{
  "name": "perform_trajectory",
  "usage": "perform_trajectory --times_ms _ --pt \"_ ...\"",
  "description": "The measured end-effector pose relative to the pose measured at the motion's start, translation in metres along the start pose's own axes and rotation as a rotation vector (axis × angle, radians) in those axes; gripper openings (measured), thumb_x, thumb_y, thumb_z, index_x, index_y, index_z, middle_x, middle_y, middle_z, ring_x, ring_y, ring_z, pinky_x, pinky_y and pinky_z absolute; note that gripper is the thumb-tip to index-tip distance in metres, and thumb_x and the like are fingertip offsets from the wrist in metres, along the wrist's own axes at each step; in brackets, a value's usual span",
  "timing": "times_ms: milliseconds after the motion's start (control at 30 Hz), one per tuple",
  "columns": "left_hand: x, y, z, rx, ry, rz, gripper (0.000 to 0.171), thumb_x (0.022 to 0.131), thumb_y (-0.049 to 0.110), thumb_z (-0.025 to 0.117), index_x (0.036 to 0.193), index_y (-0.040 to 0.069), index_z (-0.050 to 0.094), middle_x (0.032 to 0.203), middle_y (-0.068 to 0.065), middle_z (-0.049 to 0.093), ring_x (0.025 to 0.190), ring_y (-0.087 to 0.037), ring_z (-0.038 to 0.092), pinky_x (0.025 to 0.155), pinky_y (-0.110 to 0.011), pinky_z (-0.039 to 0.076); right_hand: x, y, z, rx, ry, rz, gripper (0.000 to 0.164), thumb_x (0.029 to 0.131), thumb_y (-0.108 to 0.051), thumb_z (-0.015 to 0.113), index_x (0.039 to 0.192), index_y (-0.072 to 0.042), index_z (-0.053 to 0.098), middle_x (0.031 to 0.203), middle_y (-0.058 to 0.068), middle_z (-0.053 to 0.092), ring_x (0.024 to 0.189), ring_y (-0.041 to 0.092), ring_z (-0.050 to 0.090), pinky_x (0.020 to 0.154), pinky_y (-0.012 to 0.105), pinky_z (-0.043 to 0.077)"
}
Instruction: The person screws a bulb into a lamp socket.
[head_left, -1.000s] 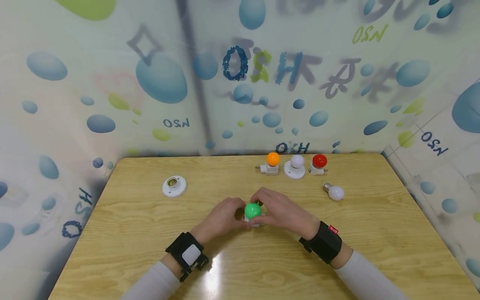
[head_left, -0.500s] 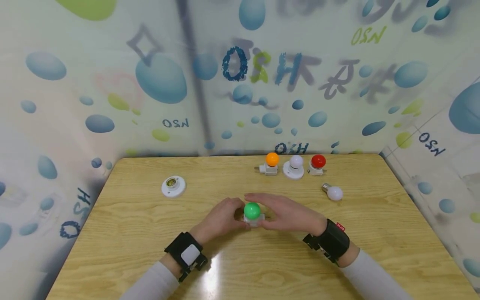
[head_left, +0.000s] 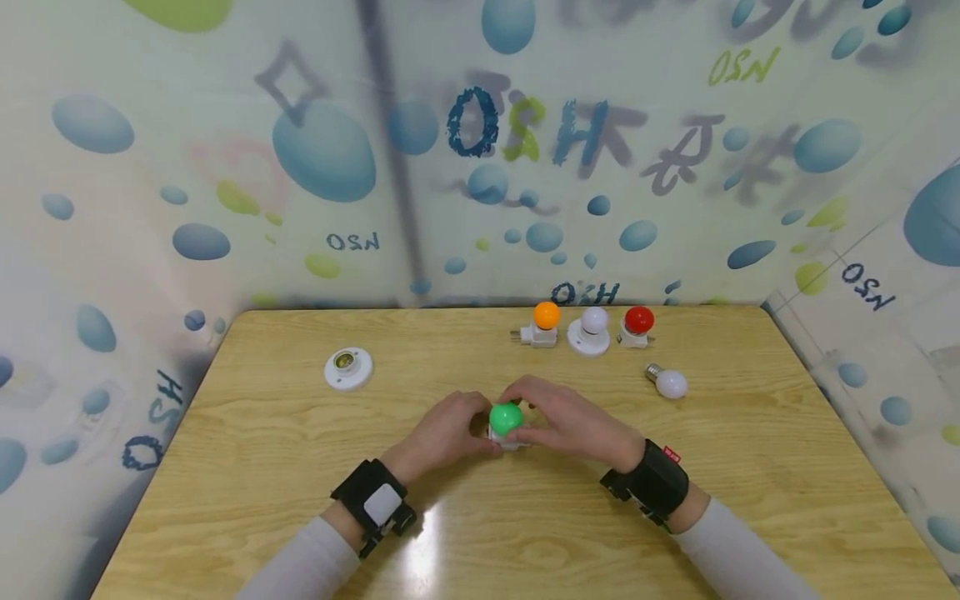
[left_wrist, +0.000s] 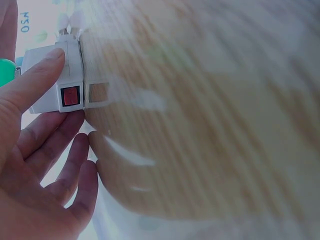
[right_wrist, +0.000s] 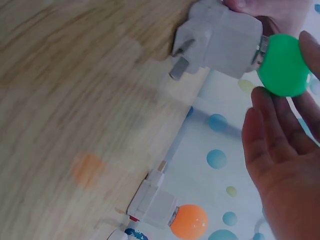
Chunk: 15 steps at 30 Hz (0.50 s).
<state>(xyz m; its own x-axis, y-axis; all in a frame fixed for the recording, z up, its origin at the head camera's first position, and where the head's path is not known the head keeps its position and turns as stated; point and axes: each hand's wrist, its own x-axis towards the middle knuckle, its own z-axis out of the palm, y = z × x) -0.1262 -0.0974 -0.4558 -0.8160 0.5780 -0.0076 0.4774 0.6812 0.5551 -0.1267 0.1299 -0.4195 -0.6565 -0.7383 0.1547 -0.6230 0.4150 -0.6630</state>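
A green light bulb [head_left: 506, 418] stands upright in a white plug-in lamp socket [right_wrist: 230, 42] on the table. My left hand [head_left: 444, 432] steadies the socket, its thumb on one side and fingers on the other. Beside the thumb, the left wrist view shows the socket's red rocker switch [left_wrist: 71, 96]. My right hand [head_left: 573, 422] pinches the green bulb between thumb and fingertips. In the right wrist view a strip of the bulb's metal screw base [right_wrist: 261, 51] shows above the socket, and two metal prongs [right_wrist: 179, 67] stick out of the socket's side.
Along the back stand an orange bulb [head_left: 547, 316] in a plug-in socket, a white bulb [head_left: 595, 320] in a round base, and a red bulb [head_left: 639, 320] in another socket. A loose white bulb [head_left: 671, 384] lies at right; a round lamp holder [head_left: 348, 369] sits at left.
Half a second ago my right fingers were spread away from the green bulb; now they are back around it. My left hand has kept its hold on the socket.
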Motion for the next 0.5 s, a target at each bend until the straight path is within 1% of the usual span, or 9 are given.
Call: perform_trajectory --times_ms 100,200,267,300,367,433,500 --pt "0.0004 0.0003 0.0004 0.004 0.001 0.005 0.043 0.074 0.039 0.080 0.106 0.013 0.068 0.098 0.007 0.064 0.087 -0.009 0.054 0.081 -0.030 0.045 0.0007 -0.0009 0.0027 -0.011 0.027 0.038 0.044 0.082 -0.038 0.073 0.117 -0.021 0.054 0.109 -0.013 0.054 0.097 0.004 0.051 0.084 0.031 0.050" --pt "0.0005 0.0007 0.0008 -0.001 0.002 0.000 0.042 0.073 0.039 0.080 0.105 0.013 0.068 0.096 0.008 0.063 0.085 -0.009 0.053 0.079 -0.030 0.045 0.0003 -0.0011 0.0046 -0.076 0.039 0.062 0.052 0.079 -0.046 0.073 0.119 -0.020 0.052 0.109 -0.013 0.052 0.098 0.004 0.050 0.085 0.027 0.049" --pt "0.0004 0.0011 0.0010 -0.002 0.001 -0.003 0.043 0.073 0.039 0.080 0.105 0.013 0.068 0.097 0.008 0.064 0.086 -0.009 0.053 0.080 -0.030 0.045 -0.0004 -0.0014 0.0044 -0.129 0.036 0.063 0.062 0.078 -0.053 0.071 0.125 -0.018 0.052 0.116 -0.010 0.052 0.104 0.005 0.051 0.089 0.026 0.047" --pt "0.0005 0.0008 0.0013 -0.001 0.000 -0.005 0.043 0.073 0.040 0.080 0.105 0.014 0.068 0.097 0.007 0.064 0.086 -0.009 0.054 0.081 -0.030 0.045 -0.0010 -0.0018 0.0036 -0.151 0.028 0.060 0.067 0.078 -0.056 0.069 0.129 -0.017 0.051 0.122 -0.009 0.052 0.109 0.006 0.050 0.092 0.027 0.046" --pt "0.0004 0.0005 0.0013 -0.004 -0.003 -0.010 0.043 0.073 0.040 0.080 0.106 0.014 0.068 0.098 0.007 0.064 0.088 -0.009 0.054 0.083 -0.030 0.046 -0.0026 -0.0028 0.0008 -0.172 0.006 0.044 0.075 0.079 -0.059 0.066 0.138 -0.014 0.048 0.136 -0.006 0.048 0.122 0.010 0.046 0.098 0.032 0.042" --pt "0.0006 0.0000 0.0014 -0.003 -0.004 -0.005 0.043 0.073 0.039 0.080 0.106 0.013 0.068 0.099 0.006 0.064 0.089 -0.009 0.055 0.084 -0.032 0.046 -0.0041 -0.0038 -0.0026 -0.157 -0.021 0.031 0.076 0.083 -0.055 0.065 0.144 -0.014 0.045 0.147 -0.007 0.041 0.131 0.012 0.039 0.103 0.037 0.038" --pt "0.0009 -0.0005 0.0012 -0.003 -0.004 -0.008 0.043 0.073 0.039 0.080 0.106 0.013 0.068 0.098 0.007 0.064 0.089 -0.009 0.055 0.083 -0.031 0.046 -0.0052 -0.0044 -0.0053 -0.121 -0.057 0.011 0.071 0.087 -0.045 0.066 0.147 -0.015 0.042 0.152 -0.008 0.035 0.136 0.012 0.034 0.105 0.038 0.035"
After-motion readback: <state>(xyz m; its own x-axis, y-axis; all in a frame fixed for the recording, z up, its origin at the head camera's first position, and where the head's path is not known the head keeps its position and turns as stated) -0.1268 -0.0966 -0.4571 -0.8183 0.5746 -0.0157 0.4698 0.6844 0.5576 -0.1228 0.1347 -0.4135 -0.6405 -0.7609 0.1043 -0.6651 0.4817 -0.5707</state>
